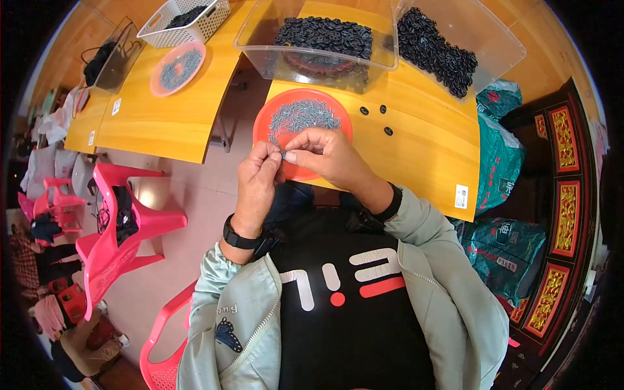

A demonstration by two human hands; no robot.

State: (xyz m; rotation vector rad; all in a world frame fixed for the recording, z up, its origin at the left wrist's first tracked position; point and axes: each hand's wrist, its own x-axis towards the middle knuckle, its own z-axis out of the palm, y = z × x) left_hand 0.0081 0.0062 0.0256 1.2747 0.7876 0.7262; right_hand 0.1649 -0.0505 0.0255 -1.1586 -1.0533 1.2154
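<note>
Over the near rim of a red-orange plate (pixel 343 110), my left hand (pixel 259 179) and my right hand (pixel 328 156) meet, both with fingers pinched. Between their fingertips is a small dark-grey piece (pixel 283 155), mostly covered, so its exact kind cannot be made out. A heap of small grey rod-like pieces (pixel 302 117) lies in the plate. To the right of it, three black oval pieces (pixel 388 130) rest loose on the yellow tabletop (pixel 422 156).
Behind the plate stand a clear plastic bin (pixel 318 75) and another clear bin (pixel 500 49), both holding many black oval pieces. On the left table are a pink plate (pixel 159 88), a white basket (pixel 214 26) and a clear box (pixel 120 68). Pink chairs (pixel 104 247) and green sacks (pixel 500 162) flank me.
</note>
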